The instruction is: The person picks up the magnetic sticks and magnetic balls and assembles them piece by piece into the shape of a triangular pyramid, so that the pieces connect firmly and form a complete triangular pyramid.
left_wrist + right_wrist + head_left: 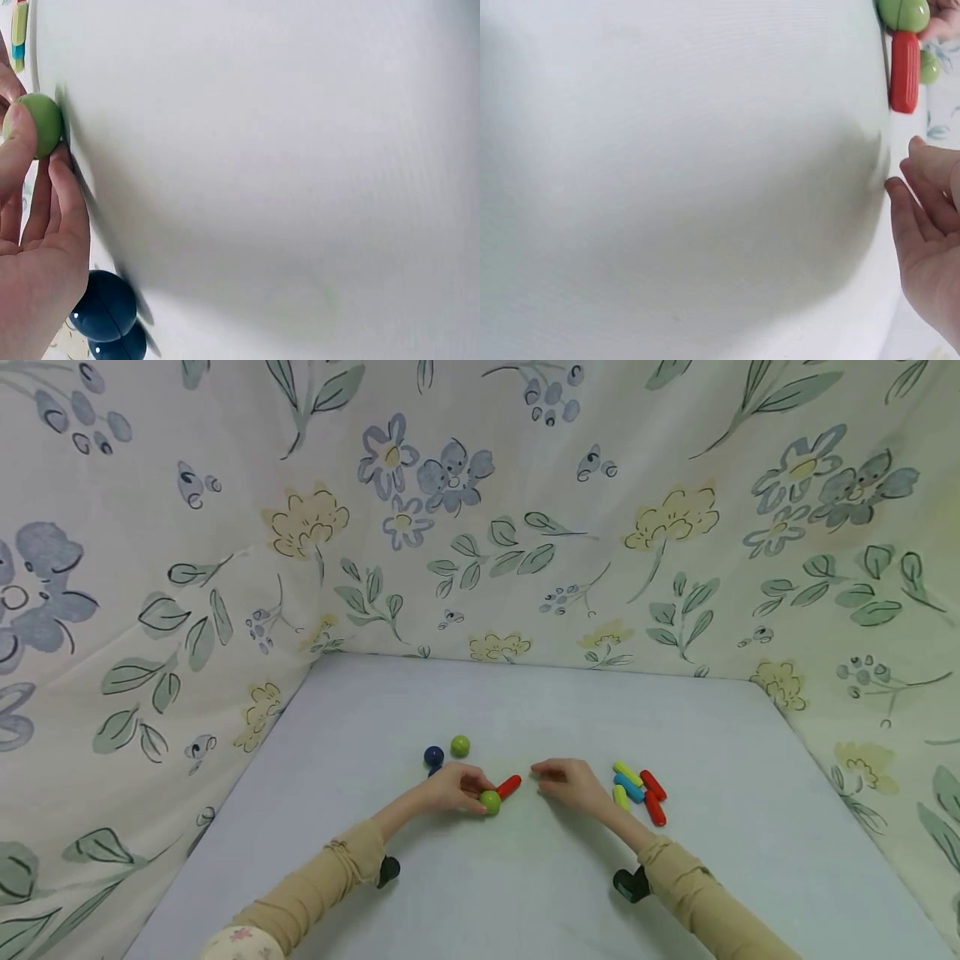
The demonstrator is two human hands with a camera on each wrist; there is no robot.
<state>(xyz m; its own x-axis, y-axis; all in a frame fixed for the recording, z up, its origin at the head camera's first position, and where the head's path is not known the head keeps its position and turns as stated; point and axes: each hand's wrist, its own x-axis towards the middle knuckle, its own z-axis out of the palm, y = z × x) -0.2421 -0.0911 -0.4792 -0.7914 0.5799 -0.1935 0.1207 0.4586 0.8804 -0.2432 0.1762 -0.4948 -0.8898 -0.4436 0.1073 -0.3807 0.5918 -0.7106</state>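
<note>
My left hand (452,787) pinches a green ball (491,802) between thumb and fingertips, low over the table. In the left wrist view the thumb lies across the near side of the ball (46,124). A short red rod (509,787) with rounded ends lies with one end right at the ball; its ribbed side shows in the right wrist view (905,71). To the right of that rod, my right hand (573,783) holds nothing, its fingers loosely bent and the fingertips a little short of the rod's free end.
Behind the left hand are two dark blue balls (433,756), one partly hidden, and another green ball (461,746). Right of the right hand lie several rods: yellow (628,773), blue (629,788) and red (655,808). Patterned cloth (525,593) borders the white table (540,710).
</note>
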